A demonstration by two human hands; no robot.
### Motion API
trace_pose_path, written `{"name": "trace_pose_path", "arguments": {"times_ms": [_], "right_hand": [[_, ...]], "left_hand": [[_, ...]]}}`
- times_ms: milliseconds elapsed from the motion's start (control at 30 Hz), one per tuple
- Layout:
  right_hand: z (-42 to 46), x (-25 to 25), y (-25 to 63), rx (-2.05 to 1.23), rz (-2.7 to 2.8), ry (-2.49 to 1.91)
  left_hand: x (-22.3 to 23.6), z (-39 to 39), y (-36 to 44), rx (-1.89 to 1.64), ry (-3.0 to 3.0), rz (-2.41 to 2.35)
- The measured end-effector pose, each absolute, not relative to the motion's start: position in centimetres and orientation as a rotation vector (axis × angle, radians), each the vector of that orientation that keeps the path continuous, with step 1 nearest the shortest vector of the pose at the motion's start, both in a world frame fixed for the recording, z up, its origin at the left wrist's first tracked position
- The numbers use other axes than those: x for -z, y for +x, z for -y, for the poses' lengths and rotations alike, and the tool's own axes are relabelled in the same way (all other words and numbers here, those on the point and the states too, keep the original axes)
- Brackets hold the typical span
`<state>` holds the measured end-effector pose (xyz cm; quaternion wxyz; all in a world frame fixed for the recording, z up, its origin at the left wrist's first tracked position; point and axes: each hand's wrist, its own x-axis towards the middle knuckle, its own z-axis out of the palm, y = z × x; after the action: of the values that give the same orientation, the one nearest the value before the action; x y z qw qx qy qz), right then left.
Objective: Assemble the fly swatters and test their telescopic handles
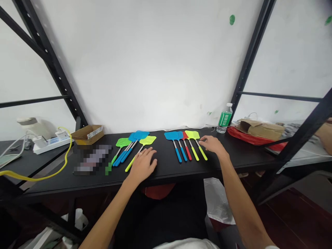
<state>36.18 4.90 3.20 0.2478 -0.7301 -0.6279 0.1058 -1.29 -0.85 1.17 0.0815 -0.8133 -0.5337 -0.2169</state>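
Bright, flat light; white wall (145,62) slightly washed out, soft shadow beside the black shelf upright (55,76) at upper left. Edges bowed by fisheye. Fly swatters (171,136) sharp. Pixelated patch (92,159) lower left.

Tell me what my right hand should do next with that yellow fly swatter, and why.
Probably close your right hand around the yellow handle of the rightmost fly swatter: it lies closest to your fingers and at the row's end, so lifting it likely won't disturb the others.
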Motion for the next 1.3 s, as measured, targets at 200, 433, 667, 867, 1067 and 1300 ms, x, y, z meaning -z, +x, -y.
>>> {"name": "trace_pose_path", "arguments": {"times_ms": [200,433,667,867,1067,1300], "right_hand": [[-4.9,-3.5,35.9,-0.269,1.736,-1.923],[-4.7,-3.7,35.5,-0.268,1.760,-1.881],[-4.4,-3.9,34.4,-0.236,1.819,-1.821],[-4.2,-4.1,34.0,-0.231,1.855,-1.767],[-4.1,-4.3,33.7,-0.232,1.881,-1.616],[-3.5,-5.1,32.1,-0.604,1.804,-1.276]], "left_hand": [[-2.1,-0.7,-5.0,0.480,-2.061,1.992],[-2.9,-0.6,-5.8,0.293,-2.080,2.234],[-3.6,-0.1,-5.3,0.379,-2.119,2.252],[-4.3,0.5,-4.4,0.518,-2.153,2.185],[-5.5,1.1,-4.5,0.706,-2.461,1.972],[-6.7,2.7,-4.0,0.815,-2.916,1.710]]}}
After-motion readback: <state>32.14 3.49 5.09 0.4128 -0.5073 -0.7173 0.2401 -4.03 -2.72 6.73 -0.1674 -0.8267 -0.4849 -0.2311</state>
